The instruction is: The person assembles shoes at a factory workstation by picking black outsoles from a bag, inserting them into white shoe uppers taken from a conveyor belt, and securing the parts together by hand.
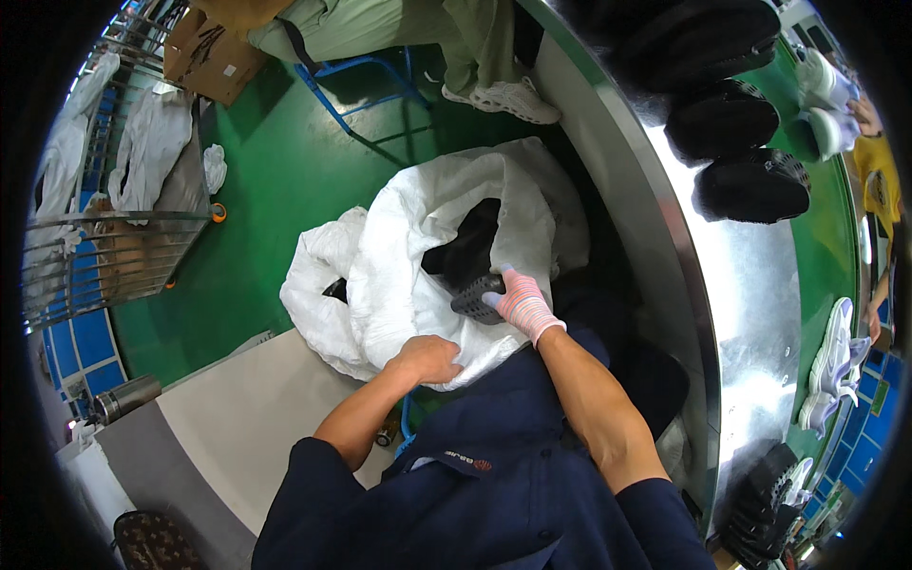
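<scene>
A large white woven sack (385, 256) stands before me with its mouth rolled open, and black items (467, 243) lie inside. My left hand (429, 359), bare, has its fingers curled over the sack's near rim. In a pink striped glove, my right hand (524, 306) is at the sack's mouth on the right. Its fingers and thumb grip a dark shoe sole (478, 299) with a studded or perforated surface. Part of that sole is hidden by the glove.
Black shoes (755, 185) line the metal bench (760, 313) at right; white sneakers (828, 356) sit on a green surface beyond. Ahead, a person in light green trousers (475, 47) sits near a blue-framed stool (366, 100). A wire cart (123, 223) stands left, a pale board (256, 418) nearer me.
</scene>
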{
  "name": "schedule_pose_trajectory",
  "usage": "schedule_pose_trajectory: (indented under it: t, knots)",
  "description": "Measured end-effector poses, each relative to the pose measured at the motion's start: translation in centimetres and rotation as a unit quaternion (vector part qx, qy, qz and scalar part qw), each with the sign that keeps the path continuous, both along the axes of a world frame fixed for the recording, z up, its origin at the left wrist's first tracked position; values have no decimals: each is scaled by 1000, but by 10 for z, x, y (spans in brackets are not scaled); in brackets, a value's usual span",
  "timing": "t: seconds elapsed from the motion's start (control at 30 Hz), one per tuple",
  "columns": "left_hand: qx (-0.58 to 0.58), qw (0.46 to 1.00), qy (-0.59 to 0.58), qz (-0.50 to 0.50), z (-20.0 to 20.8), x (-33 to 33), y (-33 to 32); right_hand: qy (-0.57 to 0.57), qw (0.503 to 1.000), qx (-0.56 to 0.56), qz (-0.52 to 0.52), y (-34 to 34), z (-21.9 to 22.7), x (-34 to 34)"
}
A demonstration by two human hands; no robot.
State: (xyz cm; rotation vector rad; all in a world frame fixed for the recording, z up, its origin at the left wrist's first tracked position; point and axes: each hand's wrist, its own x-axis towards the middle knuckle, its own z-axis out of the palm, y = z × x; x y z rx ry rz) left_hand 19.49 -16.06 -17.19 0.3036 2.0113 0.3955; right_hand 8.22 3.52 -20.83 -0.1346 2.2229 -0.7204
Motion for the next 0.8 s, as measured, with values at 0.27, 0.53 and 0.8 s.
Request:
schedule_pose_trajectory:
  t: [0.27,0.53,0.8]
  knots:
    - [30,999,12,-10,-6,22,-11,-19,983,160,94,-20,-27,15]
    - [64,994,16,-81,-19,9,-10,204,969,-138,9,3,37,20]
    - [353,886,296,-49,118,-61,79,223,917,-193,-268,117,213,138]
